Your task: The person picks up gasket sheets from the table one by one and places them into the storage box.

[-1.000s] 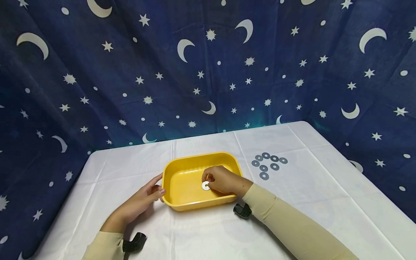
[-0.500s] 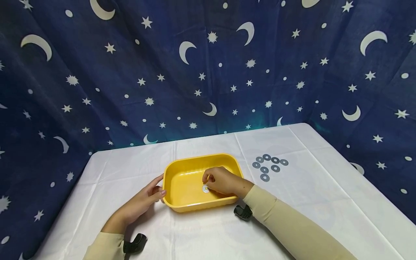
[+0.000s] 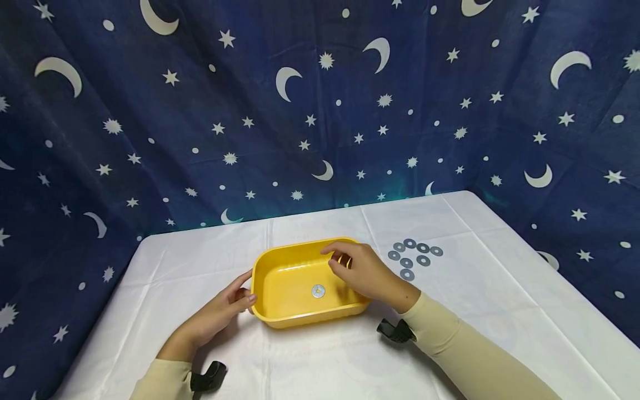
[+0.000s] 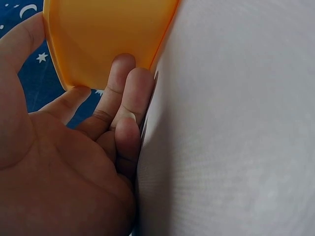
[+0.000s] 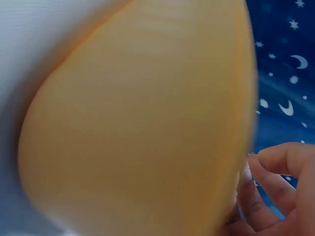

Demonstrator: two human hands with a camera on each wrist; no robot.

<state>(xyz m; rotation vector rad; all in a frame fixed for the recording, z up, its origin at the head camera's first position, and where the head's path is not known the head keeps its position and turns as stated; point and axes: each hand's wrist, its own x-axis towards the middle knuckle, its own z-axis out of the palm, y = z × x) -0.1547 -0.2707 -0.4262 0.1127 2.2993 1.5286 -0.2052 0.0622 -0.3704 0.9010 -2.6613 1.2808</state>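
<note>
A yellow plastic tray [image 3: 285,280] with raised walls stands on the white-covered table. One silver washer [image 3: 318,291] lies flat on its floor, toward the front. My left hand [image 3: 215,315] holds the tray's left end, its thumb over the rim; the left wrist view shows fingertips against the outer tray wall [image 4: 98,39]. Above the tray's right end, my right hand [image 3: 367,272] is raised, thumb and index finger apart and nothing between them. In the right wrist view the tray's outside [image 5: 138,113] hides part of that hand [image 5: 280,191].
Several grey washers [image 3: 423,260] lie loose on the table right of the tray. White cloth [image 3: 310,361] covers the tabletop. A dark blue curtain [image 3: 250,83] with moons and stars hangs behind and at both sides.
My right hand has let go of the washer, leaving it on the tray floor, and has lifted up and to the right. The left hand stays at the tray's left end.
</note>
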